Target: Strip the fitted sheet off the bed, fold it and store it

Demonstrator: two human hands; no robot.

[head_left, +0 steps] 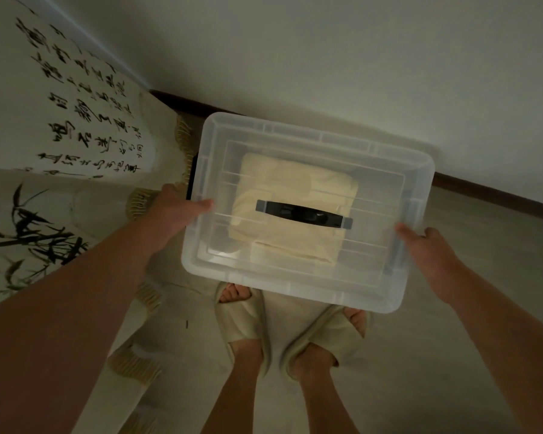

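A clear plastic storage box [398, 170] with its lid on fills the middle of the view, above the floor and my feet. A black handle [304, 214] lies across the lid. Through the lid I see the folded cream fitted sheet [282, 186] inside. My left hand [177, 211] grips the box's left side, thumb on the lid's rim. My right hand [427, 249] grips the right side, thumb on the rim; its fingers are hidden under the edge.
A bed cover [76, 126] printed with black calligraphy and bamboo, edged with a yellow fringe, hangs at the left. A white wall with a dark skirting board [489, 192] runs behind the box. My feet in beige slippers [245, 321] stand on a pale floor.
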